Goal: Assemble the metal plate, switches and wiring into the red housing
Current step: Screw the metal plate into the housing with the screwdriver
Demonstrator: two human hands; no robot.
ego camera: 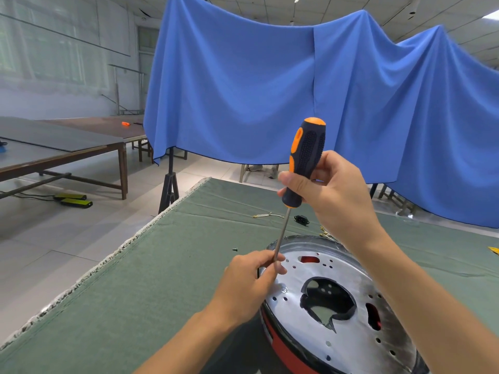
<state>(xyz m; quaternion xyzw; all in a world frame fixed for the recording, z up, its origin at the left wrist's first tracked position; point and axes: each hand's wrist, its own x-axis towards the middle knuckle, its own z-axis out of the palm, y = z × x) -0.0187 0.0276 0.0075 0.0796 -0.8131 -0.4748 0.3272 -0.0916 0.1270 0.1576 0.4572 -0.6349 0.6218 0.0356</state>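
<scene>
From the head view, the metal plate is already lying in the mouth of the red housing, and every place here is being told from that plate. It is sitting on the green cloth table, close to the person's body.

The right hand is hovering above the plate's far edge, its fingers curling round the black-and-orange handle of a screwdriver, which is standing nearly upright. The left hand is resting at the plate's left rim, pinching the lower shaft between thumb and fingertips — steadying the tip over the rim. The tip itself is hidden behind those fingers, so I cannot tell whether a screw is sitting under it.

As I judge it, the plate is being fastened down now. Much is remaining: a loose screw is lying just left of the plate, while a black socket part and a yellow-ended wire are waiting beyond its far edge — not yet fitted.
</scene>
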